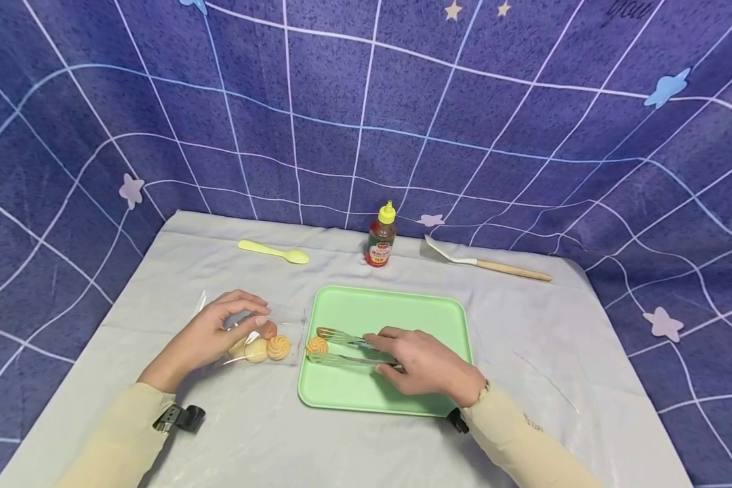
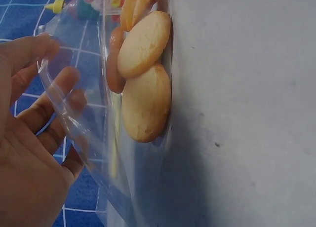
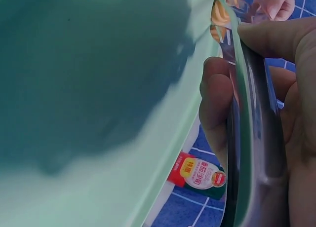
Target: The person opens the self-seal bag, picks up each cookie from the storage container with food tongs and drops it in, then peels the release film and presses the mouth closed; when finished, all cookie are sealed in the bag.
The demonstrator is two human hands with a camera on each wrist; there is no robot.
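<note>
Head view: mid-frame, the right hand (image 1: 423, 359) grasps silver metal tongs (image 1: 355, 360), flanking a golden swirled cookie (image 1: 317, 346) at the left edge of the pale-green rectangular tray (image 1: 387, 310); centre-left, the left hand (image 1: 210, 332) pinches a clear plastic bag (image 2: 94, 150). Cookie transfer seems underway; next needs light tong pressure.

The left hand (image 1: 210, 339), left of the tray (image 1: 396, 312), has bent fingers with the thumb tip near them. The right hand (image 1: 423, 362), over the tray, grips, thumb opposite curled fingers. Left forearm (image 1: 112, 434) and right forearm (image 1: 521, 440) angle towards the tray.
</note>
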